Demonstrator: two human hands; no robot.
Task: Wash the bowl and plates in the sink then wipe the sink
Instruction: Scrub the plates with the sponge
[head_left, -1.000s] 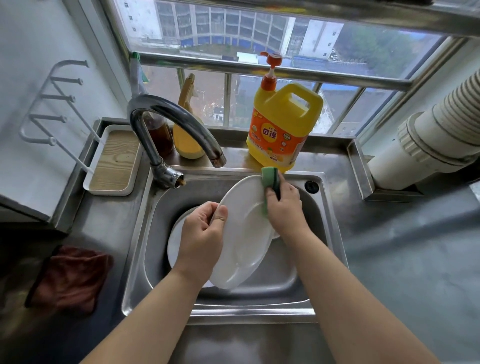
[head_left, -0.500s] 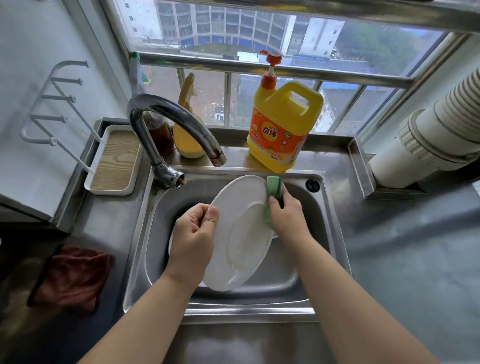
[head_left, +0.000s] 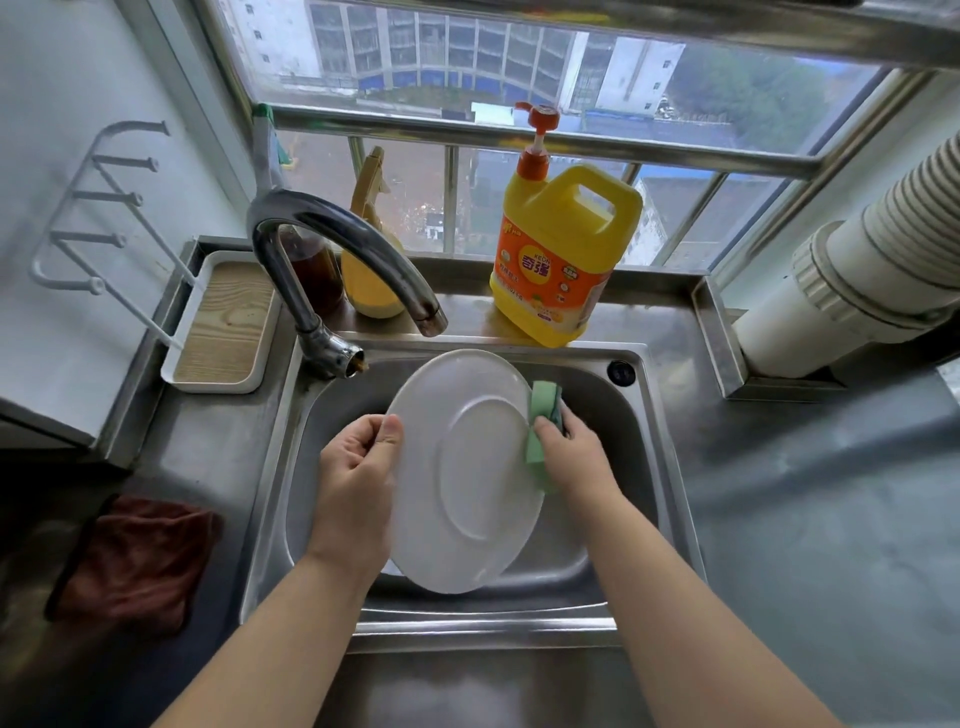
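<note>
Both hands worked over the steel sink (head_left: 657, 441). I saw the left hand (head_left: 356, 483) gripping the white plate (head_left: 467, 467) by its rim. The right hand (head_left: 574, 457) clutched a green sponge (head_left: 540, 415) against its opposite edge.

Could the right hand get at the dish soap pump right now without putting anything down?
Probably not: the right hand grips the green sponge against the plate. The path to the pump looks free, though.

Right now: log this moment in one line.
left hand: grips plate rim | right hand: presses sponge on plate edge | over sink | tap dry
</note>
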